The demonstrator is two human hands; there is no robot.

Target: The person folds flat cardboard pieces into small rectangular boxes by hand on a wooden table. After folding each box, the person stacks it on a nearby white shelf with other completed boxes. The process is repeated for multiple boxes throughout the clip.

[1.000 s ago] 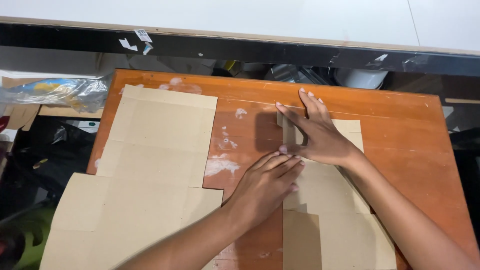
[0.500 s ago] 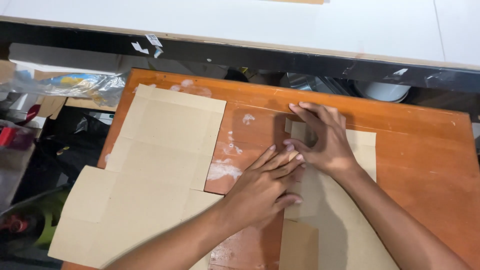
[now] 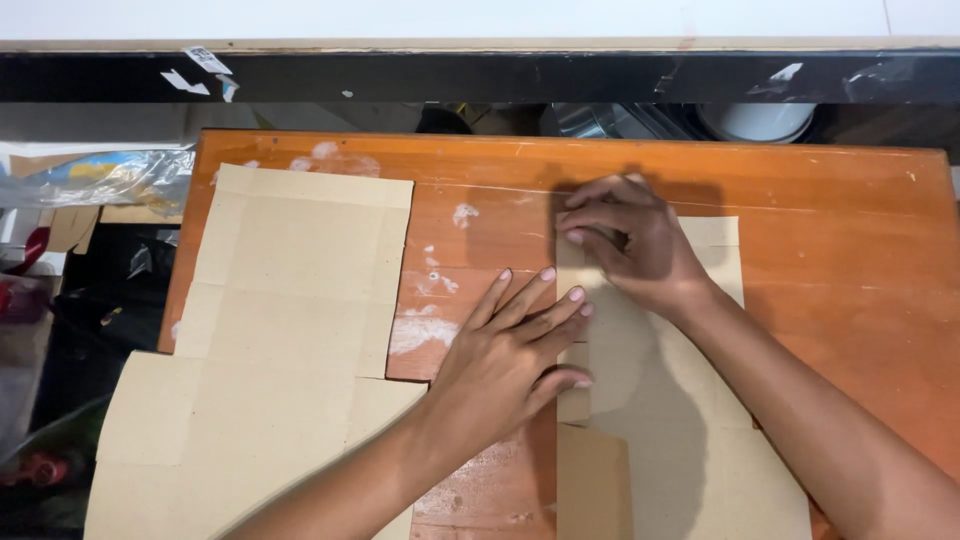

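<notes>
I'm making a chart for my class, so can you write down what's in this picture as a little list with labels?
Place: orange-brown wooden table with white smears
Left hand: flat, fingers spread, pressing the left edge of the right cardboard sheet
Right hand: fingers curled at that sheet's top left corner
Other cardboard: bigger flat creased cardboard cutout on the table's left side, untouched
Behind the table: black ledge with scraps of tape
Left of the table: crumpled plastic wrapping
</notes>
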